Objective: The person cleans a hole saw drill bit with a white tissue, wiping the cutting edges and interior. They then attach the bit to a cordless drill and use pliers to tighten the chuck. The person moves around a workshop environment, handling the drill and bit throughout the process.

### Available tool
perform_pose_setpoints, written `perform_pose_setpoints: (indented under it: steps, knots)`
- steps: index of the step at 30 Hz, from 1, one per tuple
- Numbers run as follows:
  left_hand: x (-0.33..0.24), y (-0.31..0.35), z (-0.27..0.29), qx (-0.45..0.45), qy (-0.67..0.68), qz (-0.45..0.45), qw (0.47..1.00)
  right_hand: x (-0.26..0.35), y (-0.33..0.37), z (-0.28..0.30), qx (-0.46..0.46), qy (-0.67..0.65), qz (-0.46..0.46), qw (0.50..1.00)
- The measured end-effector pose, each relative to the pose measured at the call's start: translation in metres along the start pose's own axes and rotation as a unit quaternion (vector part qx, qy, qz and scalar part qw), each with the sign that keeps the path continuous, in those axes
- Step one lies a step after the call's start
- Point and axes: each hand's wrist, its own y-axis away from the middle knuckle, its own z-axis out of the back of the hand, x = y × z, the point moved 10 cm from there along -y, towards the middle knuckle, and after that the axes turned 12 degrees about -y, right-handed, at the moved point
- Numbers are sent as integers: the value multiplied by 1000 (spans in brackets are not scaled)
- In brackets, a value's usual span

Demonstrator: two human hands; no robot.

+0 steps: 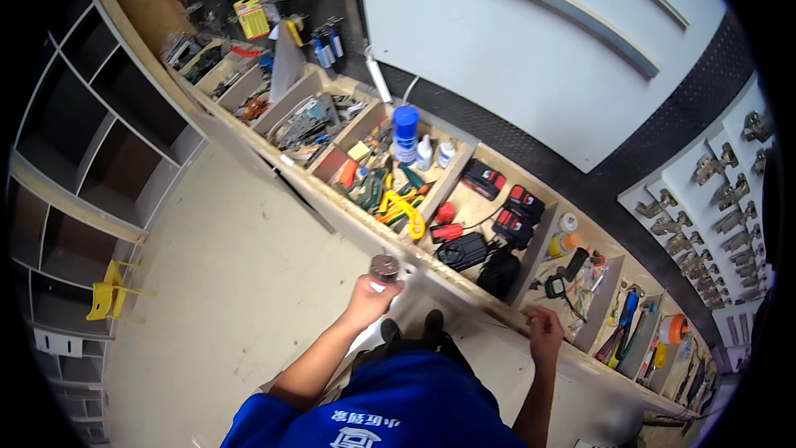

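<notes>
My left hand [371, 300] is wrapped round a short, dark brown cylinder [385, 265] with a flat, round top. A bit of white shows on its side, and its kind I cannot make out. It is held up just short of the wooden bin's front edge. To the right, my right hand [546, 335] hangs at the front board of the bin [493, 309], fingers loosely bent and nothing visible in them. Whether it touches the board I cannot tell. Beyond the left hand lie a yellow-handled tool [406, 214], a black charger [463, 251] and black-and-red batteries [516, 214].
The long divided bin holds hand tools, a blue spray can [405, 134], small white bottles [424, 153] and an orange-capped container [672, 329]. A white panel [531, 50] stands behind it. Hinges [715, 168] hang on a board at right. Dark shelves [124, 91] and a yellow chair [105, 290] stand left.
</notes>
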Motion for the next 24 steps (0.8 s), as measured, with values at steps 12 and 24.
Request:
perform_pose_setpoints:
  steps: [12,24]
  knots:
    - [41,6,-5,-36,68,111,991,56,-43,-155,191,-30,172,966]
    - [-22,-89,-12,231,-196,-65,951,48,6,-170,-8,92,91,992]
